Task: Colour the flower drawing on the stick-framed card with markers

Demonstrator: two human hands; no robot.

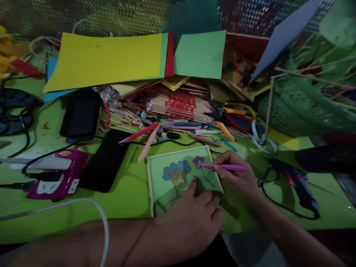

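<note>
Low in the frame's centre, the left hand (pixel 191 217) lies flat and spread, pressing the green wood-framed drawing card (pixel 167 174) onto the lime desk (pixel 125 200). Just right, the right hand (pixel 239 178) pinches a slim magenta marker pen (pixel 225 167) above the card's far right corner. Its long axis runs nearly level, tip pointing left, seemingly touching the drawn purple flower (pixel 198 160).

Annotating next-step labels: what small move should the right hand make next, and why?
Probably a short stroke with the pink pen at the purple flower: the right hand grips the pen with its tip by that flower, and the left hand rests flat on the green card, steadying it.
</note>
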